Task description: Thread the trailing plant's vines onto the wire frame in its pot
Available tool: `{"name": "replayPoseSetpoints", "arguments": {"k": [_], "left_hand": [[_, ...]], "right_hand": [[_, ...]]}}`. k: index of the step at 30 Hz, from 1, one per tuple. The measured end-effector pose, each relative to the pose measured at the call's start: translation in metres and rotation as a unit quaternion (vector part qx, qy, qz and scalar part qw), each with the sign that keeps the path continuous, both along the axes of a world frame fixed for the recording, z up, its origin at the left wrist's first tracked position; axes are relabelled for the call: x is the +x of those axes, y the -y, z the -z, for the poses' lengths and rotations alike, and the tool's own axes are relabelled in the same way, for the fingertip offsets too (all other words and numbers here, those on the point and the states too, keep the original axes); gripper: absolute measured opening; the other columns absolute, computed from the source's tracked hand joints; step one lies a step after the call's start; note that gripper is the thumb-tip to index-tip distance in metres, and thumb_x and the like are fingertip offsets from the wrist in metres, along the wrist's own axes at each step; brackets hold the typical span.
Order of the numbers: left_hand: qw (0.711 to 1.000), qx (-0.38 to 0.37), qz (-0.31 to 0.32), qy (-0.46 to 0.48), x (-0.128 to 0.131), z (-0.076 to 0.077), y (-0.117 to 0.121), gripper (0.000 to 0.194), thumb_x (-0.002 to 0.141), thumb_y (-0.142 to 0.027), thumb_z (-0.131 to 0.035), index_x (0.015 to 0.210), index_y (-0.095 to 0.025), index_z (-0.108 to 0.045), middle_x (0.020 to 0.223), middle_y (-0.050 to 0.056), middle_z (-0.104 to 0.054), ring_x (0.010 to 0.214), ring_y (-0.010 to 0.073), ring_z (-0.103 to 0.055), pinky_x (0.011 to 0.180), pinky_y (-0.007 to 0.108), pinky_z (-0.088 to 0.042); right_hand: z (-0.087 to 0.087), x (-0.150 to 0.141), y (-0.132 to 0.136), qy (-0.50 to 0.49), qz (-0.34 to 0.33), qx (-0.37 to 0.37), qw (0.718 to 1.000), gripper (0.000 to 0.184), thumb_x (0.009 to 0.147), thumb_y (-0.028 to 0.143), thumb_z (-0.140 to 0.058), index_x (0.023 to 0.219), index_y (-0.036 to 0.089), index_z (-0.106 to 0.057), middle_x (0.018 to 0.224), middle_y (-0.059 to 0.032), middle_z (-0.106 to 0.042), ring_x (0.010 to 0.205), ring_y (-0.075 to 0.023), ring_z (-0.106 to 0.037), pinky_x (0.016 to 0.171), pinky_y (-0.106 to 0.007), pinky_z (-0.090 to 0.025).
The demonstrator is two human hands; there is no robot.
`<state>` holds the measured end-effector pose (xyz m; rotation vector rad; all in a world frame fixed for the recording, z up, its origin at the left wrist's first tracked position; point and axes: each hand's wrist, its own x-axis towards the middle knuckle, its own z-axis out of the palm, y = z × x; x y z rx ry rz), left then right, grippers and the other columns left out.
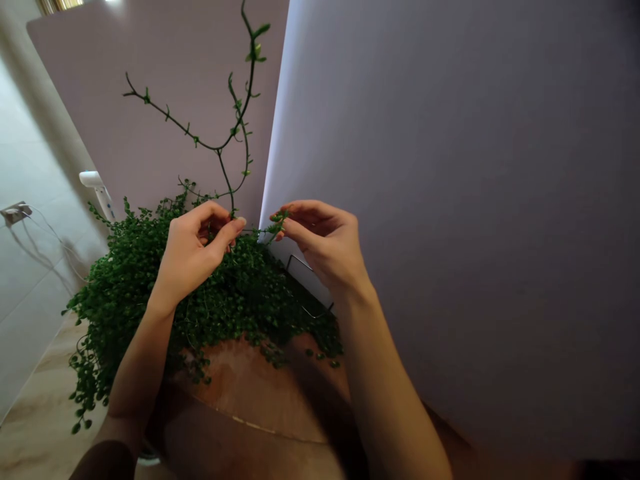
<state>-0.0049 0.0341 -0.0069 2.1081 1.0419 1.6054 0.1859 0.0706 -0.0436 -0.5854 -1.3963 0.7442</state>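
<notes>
Here, left fingers (pixel 226 237) pinching forked stem (pixel 226 175); right fingers (pixel 301 233) pinching leafy sprig (pixel 277 227).

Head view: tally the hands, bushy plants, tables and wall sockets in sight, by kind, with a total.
Hands: 2 (left hand, right hand)
Bushy plant: 1
Table: 1
Wall socket: 1
Total: 5
</notes>
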Motion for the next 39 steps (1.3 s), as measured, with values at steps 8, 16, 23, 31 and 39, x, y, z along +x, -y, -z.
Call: {"name": "replayPoseSetpoints", "arguments": {"k": [8, 16, 23, 31, 39], "left_hand": [[1.0, 0.008, -0.01, 0.003, -0.001, 0.0, 0.002, 0.02, 0.084, -0.029, -0.07, 0.071, -0.019, -0.057, 0.06, -0.003, -0.058, 0.055, 0.0113, -0.058, 0.053, 0.022, -0.045], [0.994, 0.064, -0.059, -0.073, 0.012, 0.007, -0.001, 0.018, 0.083, -0.028, -0.069, 0.072, -0.018, -0.059, 0.064, -0.003, -0.061, 0.057, 0.0106, -0.055, 0.055, 0.023, -0.043], [0.994, 0.075, -0.065, 0.037, 0.001, -0.005, 0.026, 0.019, 0.085, -0.027, -0.07, 0.074, -0.02, -0.055, 0.063, -0.004, -0.06, 0.055, 0.0095, -0.059, 0.054, 0.021, -0.047], [0.996, -0.021, 0.05, 0.075, 0.002, -0.004, 0.01, 0.027, 0.084, -0.036, -0.072, 0.072, -0.019, -0.055, 0.058, -0.002, -0.061, 0.052, 0.0101, -0.061, 0.051, 0.021, -0.05], [0.989, -0.054, 0.092, 0.1, 0.004, -0.002, 0.002, 0.025, 0.082, -0.033, -0.074, 0.072, -0.017, -0.058, 0.058, -0.002, -0.061, 0.053, 0.009, -0.06, 0.054, 0.019, -0.049]], "right_hand": [[0.004, 0.01, -0.002, 0.081, 0.128, 0.03, 0.988, 0.015, 0.074, 0.032, -0.074, 0.082, 0.02, -0.072, 0.08, -0.0031, -0.073, 0.07, -0.0183, -0.068, 0.069, -0.036, -0.058], [0.005, 0.009, -0.01, 0.205, 0.278, 0.048, 0.937, 0.013, 0.076, 0.027, -0.064, 0.076, 0.019, -0.074, 0.073, -0.0044, -0.075, 0.065, -0.0206, -0.069, 0.069, -0.036, -0.057], [0.022, 0.042, -0.03, 0.283, 0.325, -0.044, 0.901, 0.011, 0.075, 0.023, -0.062, 0.072, 0.018, -0.071, 0.068, -0.0071, -0.071, 0.067, -0.023, -0.067, 0.072, -0.039, -0.053], [0.01, 0.029, -0.009, 0.341, 0.11, -0.076, 0.931, 0.033, 0.072, 0.049, -0.078, 0.071, 0.019, -0.062, 0.069, -0.0036, -0.067, 0.062, -0.0176, -0.06, 0.061, -0.033, -0.049], [-0.009, 0.015, 0.012, -0.052, -0.165, -0.033, 0.984, 0.041, 0.064, 0.023, -0.088, 0.076, 0.023, -0.049, 0.085, 0.0011, -0.07, 0.076, -0.0143, -0.068, 0.077, -0.031, -0.057]]}}
